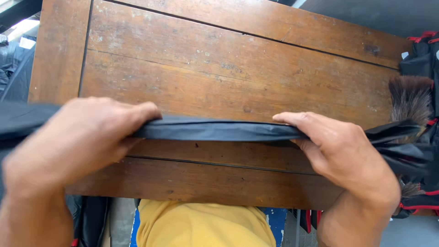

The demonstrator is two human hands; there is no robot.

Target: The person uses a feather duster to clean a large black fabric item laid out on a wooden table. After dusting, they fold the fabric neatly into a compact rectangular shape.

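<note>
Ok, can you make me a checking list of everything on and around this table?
Surface: brown wooden table, scratched planks with worn pale spots.
Job's things: folded black fabric, stretched flat between both hands above the table.
Clutter: brush with dark bristles at the table's right edge.
Grippers: left hand grips the fabric's left part; right hand pinches its right part, thumb on top.
Cables: nothing seen.
Surroundings: black garments with red trim piled on the right; more black cloth at left; person's yellow shirt below the table edge.
</note>
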